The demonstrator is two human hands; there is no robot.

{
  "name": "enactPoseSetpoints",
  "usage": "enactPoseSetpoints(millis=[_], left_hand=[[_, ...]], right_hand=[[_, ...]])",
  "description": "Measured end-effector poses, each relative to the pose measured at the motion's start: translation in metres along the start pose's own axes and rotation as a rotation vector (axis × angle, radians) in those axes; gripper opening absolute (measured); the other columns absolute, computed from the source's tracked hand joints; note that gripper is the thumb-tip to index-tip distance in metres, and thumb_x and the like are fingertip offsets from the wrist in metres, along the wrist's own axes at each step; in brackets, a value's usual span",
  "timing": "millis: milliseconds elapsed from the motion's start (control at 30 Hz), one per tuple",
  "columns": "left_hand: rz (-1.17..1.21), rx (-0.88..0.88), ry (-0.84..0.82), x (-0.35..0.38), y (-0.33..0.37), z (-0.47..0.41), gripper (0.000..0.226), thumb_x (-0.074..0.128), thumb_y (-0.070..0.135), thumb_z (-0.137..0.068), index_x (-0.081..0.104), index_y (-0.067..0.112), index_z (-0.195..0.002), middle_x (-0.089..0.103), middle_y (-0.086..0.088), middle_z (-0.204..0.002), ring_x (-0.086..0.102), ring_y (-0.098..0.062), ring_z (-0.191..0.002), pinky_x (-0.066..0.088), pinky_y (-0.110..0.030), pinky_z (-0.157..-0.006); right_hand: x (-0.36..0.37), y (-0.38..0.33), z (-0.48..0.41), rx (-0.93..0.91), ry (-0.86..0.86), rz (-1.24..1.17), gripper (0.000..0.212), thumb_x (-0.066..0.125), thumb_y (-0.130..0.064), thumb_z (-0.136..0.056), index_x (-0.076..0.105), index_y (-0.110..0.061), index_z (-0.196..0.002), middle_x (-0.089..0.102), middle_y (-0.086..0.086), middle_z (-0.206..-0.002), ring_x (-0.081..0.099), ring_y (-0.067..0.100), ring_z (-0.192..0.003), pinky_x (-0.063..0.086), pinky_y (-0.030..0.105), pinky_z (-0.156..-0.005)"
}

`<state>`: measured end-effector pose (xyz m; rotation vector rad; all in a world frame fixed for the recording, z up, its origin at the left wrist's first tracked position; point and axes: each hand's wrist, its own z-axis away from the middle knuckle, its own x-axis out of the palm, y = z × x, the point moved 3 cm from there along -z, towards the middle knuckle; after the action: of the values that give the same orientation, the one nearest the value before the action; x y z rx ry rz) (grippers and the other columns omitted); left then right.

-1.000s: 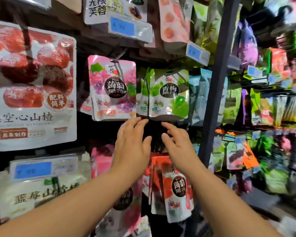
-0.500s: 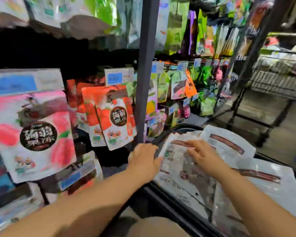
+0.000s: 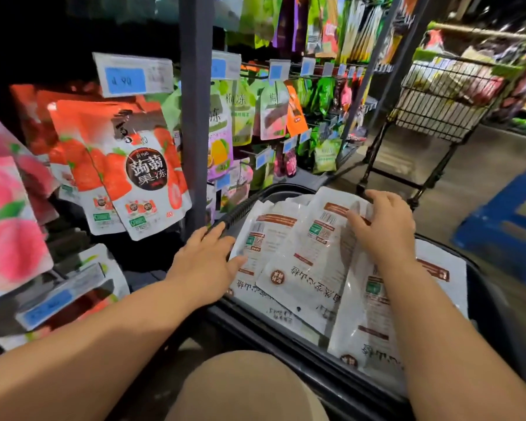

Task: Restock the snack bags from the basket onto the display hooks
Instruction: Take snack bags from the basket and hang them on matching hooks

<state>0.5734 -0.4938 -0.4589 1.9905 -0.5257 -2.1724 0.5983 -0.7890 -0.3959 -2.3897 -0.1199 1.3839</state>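
Note:
A black basket (image 3: 301, 344) sits low in front of me, filled with several white snack bags (image 3: 304, 268) lying back side up. My left hand (image 3: 204, 259) rests flat at the basket's left edge, fingers straight, its thumb touching the leftmost bag beside the ribbed handle (image 3: 240, 211). My right hand (image 3: 383, 229) lies on top of the uppermost bag, fingers spread and slightly bent over its top edge. Orange strawberry jelly bags (image 3: 128, 171) hang on display hooks to the left.
A dark upright post (image 3: 196, 117) divides the racks. Pink peach bags (image 3: 6, 208) hang at far left; green and purple bags (image 3: 255, 117) hang further right with blue price tags (image 3: 125, 80). A wire cart (image 3: 444, 95) and blue crate (image 3: 504, 223) stand on the aisle floor. My knee (image 3: 243, 390) is below.
My view dropped from the upper hooks to the basket. Both hands came down from the hanging bags onto the white bags; since half a second ago the right hand has slid further up the top bag.

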Motion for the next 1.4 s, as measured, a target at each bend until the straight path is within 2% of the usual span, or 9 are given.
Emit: enactPoseSetpoints(millis=[233, 367, 467, 600, 700, 900, 1067, 1200, 1400], left_hand=[[0.019, 0.0, -0.025, -0.003, 0.001, 0.001, 0.053, 0.032, 0.057, -0.1, 0.033, 0.034, -0.147, 0.0, 0.013, -0.165, 0.0, -0.019, -0.151, 0.022, -0.046, -0.118], [0.03, -0.001, -0.023, -0.002, -0.002, 0.001, 0.052, 0.032, 0.058, -0.1, 0.034, 0.035, -0.147, 0.001, 0.013, -0.165, 0.002, -0.018, -0.15, 0.024, -0.046, -0.117], [0.041, -0.001, -0.023, -0.001, -0.002, 0.001, 0.052, 0.031, 0.058, -0.1, 0.035, 0.035, -0.146, 0.001, 0.013, -0.165, 0.002, -0.018, -0.15, 0.024, -0.045, -0.117], [0.051, 0.014, -0.018, 0.0, 0.0, 0.002, 0.05, 0.032, 0.057, -0.1, 0.038, 0.035, -0.144, 0.003, 0.01, -0.165, 0.004, -0.022, -0.15, 0.023, -0.045, -0.118], [0.053, 0.016, -0.026, 0.001, 0.0, 0.002, 0.05, 0.033, 0.058, -0.099, 0.039, 0.035, -0.143, 0.003, 0.009, -0.165, 0.005, -0.023, -0.15, 0.022, -0.046, -0.119], [0.067, 0.011, -0.029, 0.001, 0.0, 0.002, 0.055, 0.032, 0.062, -0.097, 0.037, 0.035, -0.145, 0.002, 0.01, -0.165, 0.006, -0.021, -0.149, 0.024, -0.044, -0.118], [0.068, 0.012, -0.03, 0.001, 0.001, 0.003, 0.063, 0.031, 0.066, -0.095, 0.035, 0.033, -0.148, 0.001, 0.01, -0.165, 0.005, -0.021, -0.149, 0.024, -0.043, -0.117], [0.061, 0.014, -0.03, 0.001, 0.001, 0.004, 0.067, 0.033, 0.068, -0.094, 0.033, 0.032, -0.15, 0.0, 0.011, -0.165, 0.005, -0.021, -0.149, 0.023, -0.043, -0.118], [0.087, 0.043, -0.011, 0.002, -0.002, 0.001, 0.048, 0.032, 0.053, -0.102, 0.036, 0.036, -0.146, 0.003, 0.009, -0.165, 0.009, -0.021, -0.148, 0.024, -0.041, -0.117]], right_hand=[[-0.037, -0.012, -0.004, -0.011, -0.057, -0.161, 0.047, 0.063, -0.037, -0.094, 0.054, -0.023, -0.138, 0.059, -0.001, -0.13, 0.054, 0.02, -0.121, 0.044, 0.036, -0.1], [-0.054, 0.018, 0.001, 0.134, -0.43, 0.216, 0.053, 0.063, -0.059, -0.087, 0.057, -0.029, -0.132, 0.062, -0.003, -0.124, 0.059, 0.021, -0.109, 0.051, 0.043, -0.091], [-0.059, 0.04, 0.017, 0.212, -0.524, 0.174, 0.038, 0.065, -0.06, -0.084, 0.064, -0.026, -0.103, 0.063, -0.007, -0.092, 0.057, 0.008, -0.081, 0.048, 0.035, -0.072], [-0.062, 0.046, 0.031, 0.194, -0.38, -0.038, 0.027, 0.069, -0.047, -0.086, 0.063, -0.023, -0.077, 0.066, 0.0, -0.076, 0.064, 0.019, -0.075, 0.052, 0.039, -0.067], [-0.067, 0.036, 0.034, 0.197, -0.249, -0.143, 0.026, 0.066, -0.037, -0.092, 0.059, -0.02, -0.073, 0.062, 0.001, -0.072, 0.06, 0.017, -0.066, 0.042, 0.031, -0.056], [-0.082, 0.05, 0.026, 0.377, 0.397, -0.374, 0.036, 0.06, -0.041, -0.094, 0.059, -0.009, -0.077, 0.052, 0.006, -0.071, 0.047, 0.025, -0.07, 0.034, 0.034, -0.064], [-0.052, 0.051, 0.026, 0.51, 0.283, -0.446, 0.027, 0.058, -0.036, -0.096, 0.061, -0.01, -0.087, 0.059, 0.007, -0.083, 0.054, 0.025, -0.082, 0.035, 0.032, -0.071], [-0.028, 0.043, 0.025, 0.568, 0.078, -0.453, 0.032, 0.053, -0.049, -0.095, 0.056, -0.017, -0.094, 0.063, 0.008, -0.089, 0.06, 0.029, -0.086, 0.051, 0.046, -0.081], [-0.016, 0.017, 0.026, 0.459, 0.087, -0.422, 0.023, 0.044, -0.036, -0.1, 0.048, -0.013, -0.096, 0.058, 0.006, -0.082, 0.056, 0.027, -0.079, 0.042, 0.039, -0.069]])
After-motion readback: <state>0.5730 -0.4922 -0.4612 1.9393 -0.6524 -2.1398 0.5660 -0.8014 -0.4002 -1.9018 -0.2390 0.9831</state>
